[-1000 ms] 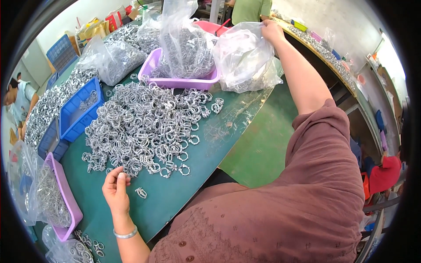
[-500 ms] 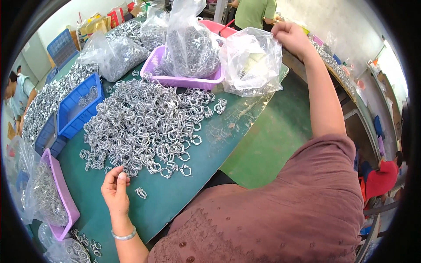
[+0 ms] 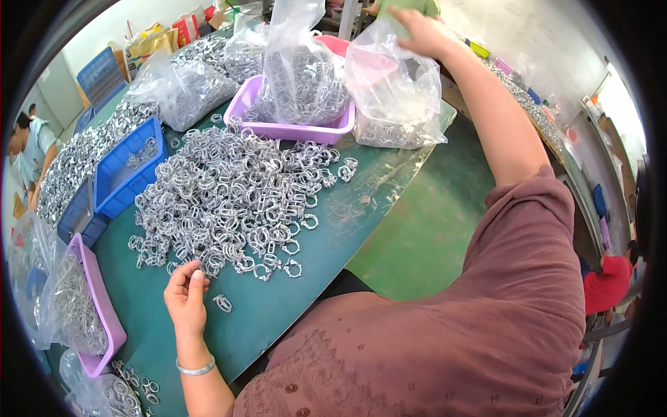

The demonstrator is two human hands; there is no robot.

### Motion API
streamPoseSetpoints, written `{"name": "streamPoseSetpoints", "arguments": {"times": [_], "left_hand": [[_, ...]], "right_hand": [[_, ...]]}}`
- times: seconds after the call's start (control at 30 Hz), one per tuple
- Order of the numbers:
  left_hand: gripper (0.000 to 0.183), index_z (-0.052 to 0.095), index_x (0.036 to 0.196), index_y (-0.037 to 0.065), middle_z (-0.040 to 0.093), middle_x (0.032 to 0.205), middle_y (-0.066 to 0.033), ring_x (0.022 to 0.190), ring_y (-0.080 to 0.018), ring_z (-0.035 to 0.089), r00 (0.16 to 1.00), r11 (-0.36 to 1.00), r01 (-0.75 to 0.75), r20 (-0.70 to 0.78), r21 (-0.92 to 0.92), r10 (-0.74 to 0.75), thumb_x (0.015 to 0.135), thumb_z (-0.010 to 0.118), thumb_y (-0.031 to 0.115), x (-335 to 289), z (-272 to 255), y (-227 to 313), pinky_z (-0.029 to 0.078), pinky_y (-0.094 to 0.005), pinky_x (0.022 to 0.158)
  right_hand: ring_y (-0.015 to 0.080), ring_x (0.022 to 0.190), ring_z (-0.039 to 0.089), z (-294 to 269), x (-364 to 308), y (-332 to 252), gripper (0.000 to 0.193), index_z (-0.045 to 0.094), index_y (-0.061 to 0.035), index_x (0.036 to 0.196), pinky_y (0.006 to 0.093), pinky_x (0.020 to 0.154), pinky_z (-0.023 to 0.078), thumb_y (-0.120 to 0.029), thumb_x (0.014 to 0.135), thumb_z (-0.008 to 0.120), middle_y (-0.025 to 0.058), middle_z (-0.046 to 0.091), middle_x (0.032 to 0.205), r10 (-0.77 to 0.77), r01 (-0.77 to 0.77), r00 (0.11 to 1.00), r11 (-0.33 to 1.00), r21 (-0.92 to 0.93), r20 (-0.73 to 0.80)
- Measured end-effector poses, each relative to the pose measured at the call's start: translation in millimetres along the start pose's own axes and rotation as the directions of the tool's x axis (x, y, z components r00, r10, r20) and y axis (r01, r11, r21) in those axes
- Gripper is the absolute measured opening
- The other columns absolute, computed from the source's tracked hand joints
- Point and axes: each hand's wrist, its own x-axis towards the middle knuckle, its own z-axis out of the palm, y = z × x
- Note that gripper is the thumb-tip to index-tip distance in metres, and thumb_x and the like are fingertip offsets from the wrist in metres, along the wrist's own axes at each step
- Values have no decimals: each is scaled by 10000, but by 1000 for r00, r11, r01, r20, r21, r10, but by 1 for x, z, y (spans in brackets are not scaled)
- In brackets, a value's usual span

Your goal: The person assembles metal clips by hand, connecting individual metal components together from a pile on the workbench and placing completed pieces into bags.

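Note:
A large heap of silvery ring-shaped metal pieces with small lugs point(image 3: 229, 194) lies on the green table. At its near edge is my left hand point(image 3: 186, 295), thumb pressed against curled fingers; whatever they hold, if anything, is hidden. One loose ring piece point(image 3: 222, 303) rests just right of that hand. My right hand point(image 3: 424, 35) reaches far out over the top of a clear plastic bag point(image 3: 396, 104), its fingers stretched and slightly blurred. The bag stands upright at the table's far right corner, with some small pieces visible low in it.
Beyond the heap, a purple basket point(image 3: 299, 131) holds a filled clear bag point(image 3: 295, 76). Blue bins point(image 3: 114, 191) and another purple basket point(image 3: 97, 299) line the left. Another filled bag point(image 3: 191, 97) lies behind. The table edge point(image 3: 379, 222) runs diagonally; people are farther off.
My right hand has moved left and farther away, its fingers going from a pinch at the bag's rim to stretched out. The bag's shape has shifted. My left hand has barely moved.

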Motion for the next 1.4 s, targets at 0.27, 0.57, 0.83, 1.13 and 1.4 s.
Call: {"name": "streamPoseSetpoints", "arguments": {"times": [0.27,0.57,0.83,1.13,1.4], "left_hand": [[168,574,980,1,568,835,-11,665,-64,518,1000,1000,17,-8,7,-17,830,554,74,14,-13,-9,434,-188,591],[166,571,978,-3,566,830,-16,664,-65,514,999,999,-22,24,40,21,829,550,66,2,0,-1,430,-185,589],[168,575,979,2,565,824,-8,670,-63,518,1000,999,19,12,32,-20,828,552,72,4,-6,-1,431,-187,591],[163,575,972,-7,560,816,-15,663,-65,515,999,999,-29,32,26,28,828,546,62,5,-9,-3,432,-190,586],[181,578,991,10,569,775,4,651,-55,522,999,997,-44,10,68,43,833,548,93,5,-5,1,423,-183,584]], "right_hand": [[328,814,584,-17,0,-23,206,610,-22,806,396,723,466,-206,721,573,173,612,833,127,-130,986,991,28,105],[305,942,564,-16,-139,-47,467,539,-85,1069,364,786,465,35,618,532,113,456,1243,-175,221,848,975,-33,501],[321,744,563,-26,-84,-1,100,550,-55,784,403,658,459,-140,777,500,107,566,848,-19,42,948,997,68,-318],[132,863,525,-58,-56,8,363,565,21,977,283,785,420,-306,820,576,75,585,943,-105,-135,935,776,616,337],[260,1001,507,-12,-30,-22,351,621,-97,948,364,798,466,-185,617,697,66,536,1054,-34,180,907,933,-312,421]]}}
